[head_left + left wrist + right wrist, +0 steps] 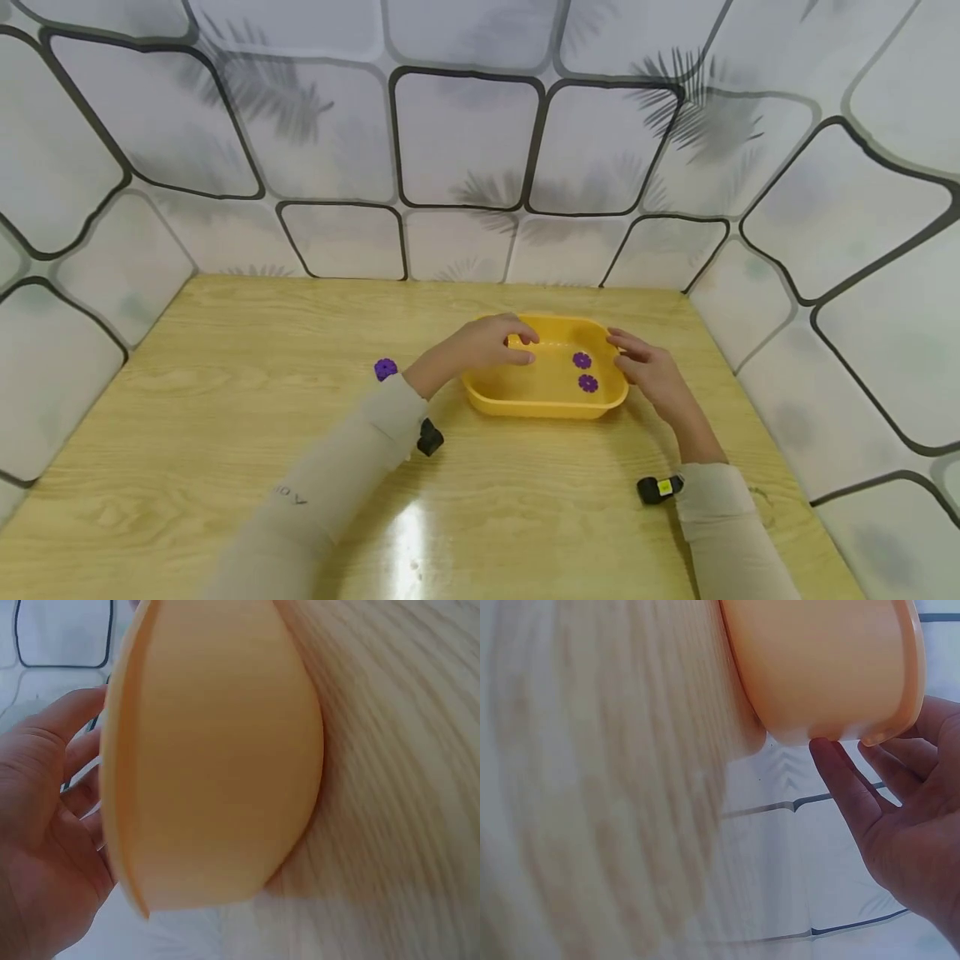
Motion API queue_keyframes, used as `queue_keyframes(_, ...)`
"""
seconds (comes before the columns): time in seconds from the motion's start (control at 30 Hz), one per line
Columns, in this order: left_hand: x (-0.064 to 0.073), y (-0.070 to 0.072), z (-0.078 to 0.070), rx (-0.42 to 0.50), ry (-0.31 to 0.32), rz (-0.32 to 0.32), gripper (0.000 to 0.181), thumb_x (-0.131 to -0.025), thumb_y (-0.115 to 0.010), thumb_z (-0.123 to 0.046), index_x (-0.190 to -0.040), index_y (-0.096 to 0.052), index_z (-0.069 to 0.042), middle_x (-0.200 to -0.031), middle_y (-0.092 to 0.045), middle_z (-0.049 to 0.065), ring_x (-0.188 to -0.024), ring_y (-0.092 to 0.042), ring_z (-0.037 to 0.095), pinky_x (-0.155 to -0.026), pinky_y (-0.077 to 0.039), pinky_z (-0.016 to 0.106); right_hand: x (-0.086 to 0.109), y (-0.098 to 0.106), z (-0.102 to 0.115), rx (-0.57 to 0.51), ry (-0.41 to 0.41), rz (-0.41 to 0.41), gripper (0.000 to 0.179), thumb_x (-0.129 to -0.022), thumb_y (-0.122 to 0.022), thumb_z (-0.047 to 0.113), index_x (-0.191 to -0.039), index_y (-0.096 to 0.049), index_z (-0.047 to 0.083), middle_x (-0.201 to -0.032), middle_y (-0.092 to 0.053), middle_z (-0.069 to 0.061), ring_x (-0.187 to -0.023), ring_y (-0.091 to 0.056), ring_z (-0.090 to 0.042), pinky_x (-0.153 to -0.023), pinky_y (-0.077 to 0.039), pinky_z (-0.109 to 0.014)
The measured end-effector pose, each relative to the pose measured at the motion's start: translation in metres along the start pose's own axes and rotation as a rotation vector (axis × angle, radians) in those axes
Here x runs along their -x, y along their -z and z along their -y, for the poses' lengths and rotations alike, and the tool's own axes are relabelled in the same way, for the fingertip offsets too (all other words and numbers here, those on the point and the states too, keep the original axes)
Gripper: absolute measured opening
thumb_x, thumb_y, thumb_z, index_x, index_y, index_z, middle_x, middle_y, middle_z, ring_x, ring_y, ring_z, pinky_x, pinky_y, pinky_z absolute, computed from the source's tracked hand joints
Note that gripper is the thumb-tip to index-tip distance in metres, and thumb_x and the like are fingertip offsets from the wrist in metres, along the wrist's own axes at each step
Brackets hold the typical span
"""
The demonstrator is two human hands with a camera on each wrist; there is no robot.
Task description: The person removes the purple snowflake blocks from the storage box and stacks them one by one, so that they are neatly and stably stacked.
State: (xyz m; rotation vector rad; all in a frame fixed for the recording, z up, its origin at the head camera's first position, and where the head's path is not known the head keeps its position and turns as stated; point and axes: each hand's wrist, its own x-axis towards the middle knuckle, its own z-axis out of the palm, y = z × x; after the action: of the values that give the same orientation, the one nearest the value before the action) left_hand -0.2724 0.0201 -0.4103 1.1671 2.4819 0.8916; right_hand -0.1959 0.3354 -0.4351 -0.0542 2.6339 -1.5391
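Observation:
A yellow plastic basin (pixel 547 410) stands on the table, and two purple flower-shaped pieces (pixel 582 360) (pixel 588 383) lie on its floor towards the right. My left hand (pixel 491 342) is over the basin's left end, fingers loosely bent and spread; I see nothing clearly held in it. In the left wrist view that hand (pixel 56 795) shows behind the basin's rim (pixel 120 780). My right hand (pixel 652 375) is at the basin's right end. The right wrist view shows its fingertips (pixel 825 750) touching the outer wall (pixel 825 667) near the rim.
Another purple piece (pixel 386 368) lies on the wooden table (pixel 247 400) left of the basin, beside my left forearm. Patterned wall panels (pixel 465 142) stand along the back and both sides. Black wrist cameras (pixel 430 437) (pixel 660 489) sit at both cuffs.

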Motion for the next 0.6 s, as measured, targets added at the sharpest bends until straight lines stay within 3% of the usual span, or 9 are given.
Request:
queue_keyframes(0.37,-0.03,-0.03,-0.023,-0.029,0.005,0.047,0.039,-0.098,-0.064,-0.041,-0.131,-0.067,-0.02,-0.127,-0.065,-0.005,-0.115,-0.06,0.014,-0.098,-0.049,0.03,0.001,-0.001,-0.004,0.008,0.013,-0.006,0.047,-0.105,-0.053,0.022,-0.151,-0.048,0.01,-0.164,-0.034,-0.002,-0.14,-0.044,-0.035,-0.108,-0.044,-0.055)
queue_keyframes(0.6,-0.048,-0.04,-0.03,-0.029,-0.016,0.042,0.037,-0.098,-0.065,-0.037,-0.13,-0.069,-0.018,-0.124,-0.066,-0.005,-0.114,-0.06,0.012,-0.098,-0.049,0.029,0.001,-0.001,-0.001,0.017,0.025,-0.017,0.047,-0.105,-0.054,0.022,-0.149,-0.049,0.009,-0.163,-0.036,-0.001,-0.139,-0.046,-0.035,-0.108,-0.044,-0.055)
